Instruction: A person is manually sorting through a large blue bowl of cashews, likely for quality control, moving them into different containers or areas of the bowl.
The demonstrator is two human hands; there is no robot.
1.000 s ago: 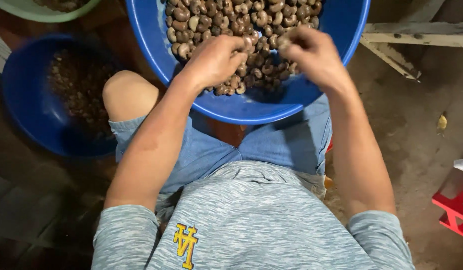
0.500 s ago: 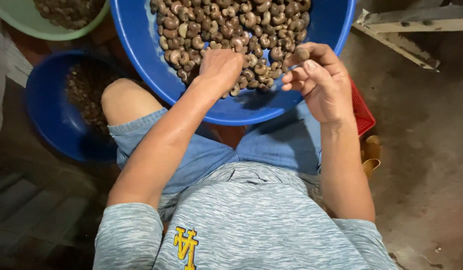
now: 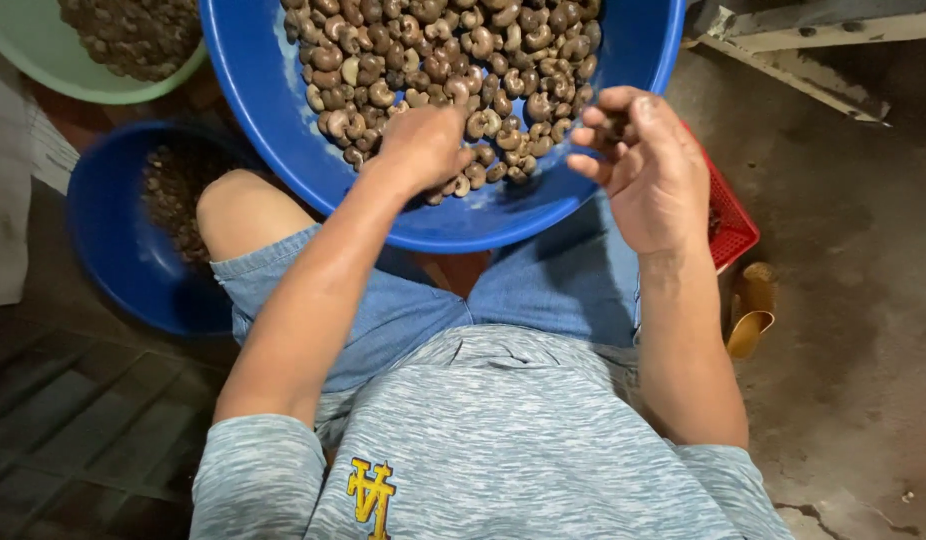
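A large blue basin point(image 3: 283, 130) rests against my knees and holds a heap of brown cashew nuts point(image 3: 433, 50). My left hand point(image 3: 423, 145) lies knuckles up on the near edge of the heap, fingers curled into the nuts. My right hand point(image 3: 648, 165) is raised over the basin's right rim, thumb and fingers pinched on a single dark cashew nut point(image 3: 611, 127).
A smaller blue basin point(image 3: 108, 255) with dark shell scraps stands on the floor at my left knee. A pale green bowl point(image 3: 43, 65) of nuts sits at the top left. A red basket point(image 3: 728, 220) and a yellowish scoop point(image 3: 748, 325) lie at my right. A wooden frame point(image 3: 813, 30) crosses the top right.
My right hand has lifted off the heap and drawn back to the right with one nut pinched in its fingers. My left hand has stayed on the nuts. The view shifted.
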